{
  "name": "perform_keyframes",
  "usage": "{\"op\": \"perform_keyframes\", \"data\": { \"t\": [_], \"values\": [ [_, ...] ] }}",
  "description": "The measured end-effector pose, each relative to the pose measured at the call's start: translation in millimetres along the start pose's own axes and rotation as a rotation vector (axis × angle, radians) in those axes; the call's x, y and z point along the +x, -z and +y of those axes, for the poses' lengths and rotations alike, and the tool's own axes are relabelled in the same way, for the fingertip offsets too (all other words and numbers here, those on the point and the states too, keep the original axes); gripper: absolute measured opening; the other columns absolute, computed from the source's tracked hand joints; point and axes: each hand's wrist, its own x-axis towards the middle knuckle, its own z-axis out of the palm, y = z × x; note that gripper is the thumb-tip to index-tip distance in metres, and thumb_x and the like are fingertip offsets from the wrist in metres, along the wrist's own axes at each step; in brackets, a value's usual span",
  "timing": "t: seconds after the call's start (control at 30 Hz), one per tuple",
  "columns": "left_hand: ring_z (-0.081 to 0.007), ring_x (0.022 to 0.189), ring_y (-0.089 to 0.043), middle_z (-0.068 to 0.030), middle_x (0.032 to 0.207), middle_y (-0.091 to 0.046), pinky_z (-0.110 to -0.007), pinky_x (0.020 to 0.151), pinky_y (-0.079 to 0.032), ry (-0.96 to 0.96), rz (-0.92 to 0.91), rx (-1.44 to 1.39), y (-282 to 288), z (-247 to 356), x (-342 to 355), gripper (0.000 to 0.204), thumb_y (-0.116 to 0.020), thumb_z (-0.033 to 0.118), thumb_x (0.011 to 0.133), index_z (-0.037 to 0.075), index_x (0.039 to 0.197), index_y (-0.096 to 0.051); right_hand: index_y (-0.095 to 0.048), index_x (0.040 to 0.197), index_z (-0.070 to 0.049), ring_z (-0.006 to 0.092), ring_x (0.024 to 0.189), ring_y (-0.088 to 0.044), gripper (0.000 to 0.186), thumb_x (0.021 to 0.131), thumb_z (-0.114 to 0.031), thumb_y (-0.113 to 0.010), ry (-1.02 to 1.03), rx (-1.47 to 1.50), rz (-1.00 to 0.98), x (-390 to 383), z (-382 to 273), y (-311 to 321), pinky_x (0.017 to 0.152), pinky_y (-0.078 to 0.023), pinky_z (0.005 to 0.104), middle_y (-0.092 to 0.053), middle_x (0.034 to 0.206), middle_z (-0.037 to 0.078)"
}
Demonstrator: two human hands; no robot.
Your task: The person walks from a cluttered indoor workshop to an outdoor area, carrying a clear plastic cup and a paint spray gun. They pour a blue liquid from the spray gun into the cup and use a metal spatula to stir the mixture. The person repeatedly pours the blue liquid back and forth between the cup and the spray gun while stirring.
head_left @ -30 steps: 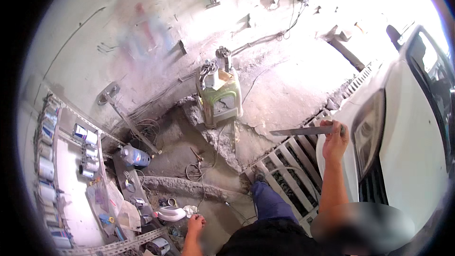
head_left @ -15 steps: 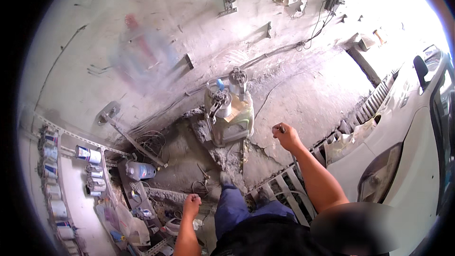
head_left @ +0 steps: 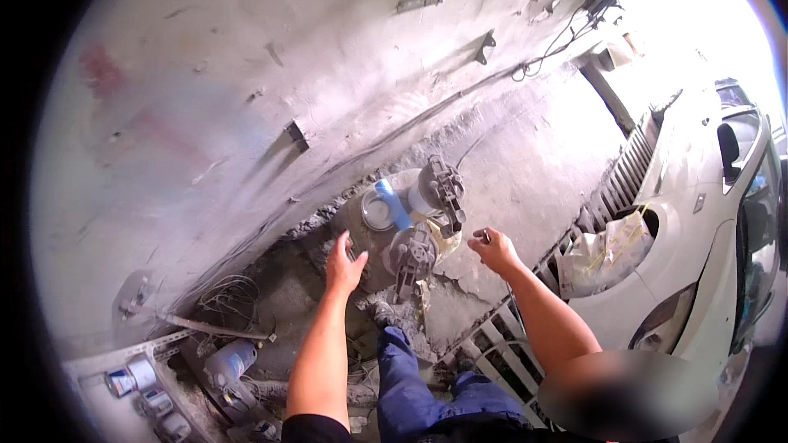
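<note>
My left hand [head_left: 343, 261] reaches down with the fingers spread, its grip open, the palm at the left edge of a dusty stool [head_left: 386, 234] that stands on the cracked concrete floor [head_left: 525, 172] near the grey wall [head_left: 205, 115]. On the stool lie a blue tube [head_left: 394, 203], a round tin lid [head_left: 377, 212] just beside it, and two grinders [head_left: 435, 197], one toward the back and one hanging over the front edge. My right hand [head_left: 494, 249] hovers to the right of the stool, fingers curled in a loose closed grip; I cannot tell whether anything is in it. My blue trouser leg [head_left: 410, 377] stands below the stool. A white car [head_left: 714, 221] is at my right, with a plastic bag [head_left: 603, 254] against its front.
</note>
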Motion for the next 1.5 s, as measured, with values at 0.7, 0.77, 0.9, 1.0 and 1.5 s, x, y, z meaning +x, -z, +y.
{"op": "perform_keyframes", "data": {
  "t": [0.7,0.77,0.9,1.0,1.5],
  "values": [
    [-0.0241,0.116,-0.053,-0.0143,0.119,-0.056,-0.037,0.099,-0.043,-0.165,0.016,-0.318,-31.4,7.6,113.5,0.067,-0.081,0.012,0.068,0.003,0.123,-0.045,-0.064,0.102,0.002,0.0171,0.077,-0.062,0.04,0.076,-0.025,-0.077,-0.185,0.512,-0.273,92.1,-63.9,-4.8,0.072,-0.05,0.0325,-0.067,0.086,0.008],
    [-0.0225,0.115,-0.053,-0.0147,0.123,-0.053,-0.035,0.099,-0.044,-0.127,-0.002,-0.388,-12.3,17.3,103.8,0.07,-0.078,0.008,0.072,-0.001,0.128,-0.039,-0.066,0.091,0.001,0.0154,0.07,-0.059,0.028,0.076,-0.022,-0.074,-0.135,0.703,-0.227,105.8,-52.9,-9.0,0.066,-0.048,0.0302,-0.065,0.081,0.006],
    [-0.0247,0.118,-0.05,-0.0151,0.125,-0.05,-0.037,0.1,-0.043,-0.206,0.059,-0.397,39.3,26.5,66.8,0.076,-0.075,0.006,0.074,-0.001,0.135,-0.031,-0.063,0.087,-0.002,0.0122,0.068,-0.054,0.028,0.076,-0.025,-0.074,-0.106,0.667,-0.169,110.6,-49.6,15.5,0.062,-0.043,0.0291,-0.06,0.076,0.003],
    [-0.0286,0.117,-0.051,-0.0172,0.126,-0.05,-0.04,0.101,-0.043,-0.229,0.116,-0.243,80.7,28.2,23.7,0.075,-0.075,0.008,0.072,-0.001,0.134,-0.033,-0.061,0.09,-0.001,0.0132,0.068,-0.056,0.03,0.077,-0.026,-0.072,-0.066,0.763,-0.157,80.7,-52.8,47.2,0.062,-0.044,0.0288,-0.06,0.078,0.004],
    [-0.0265,0.121,-0.046,-0.0168,0.128,-0.047,-0.04,0.106,-0.036,-0.159,0.02,-0.249,153.1,84.4,-134.3,0.074,-0.071,0.011,0.075,0.0,0.135,-0.029,-0.064,0.084,-0.003,0.012,0.063,-0.054,0.037,0.079,-0.039,-0.073,-0.281,0.826,0.165,-66.2,78.5,24.9,0.058,-0.04,0.0273,-0.061,0.074,0.002]
  ]
}}
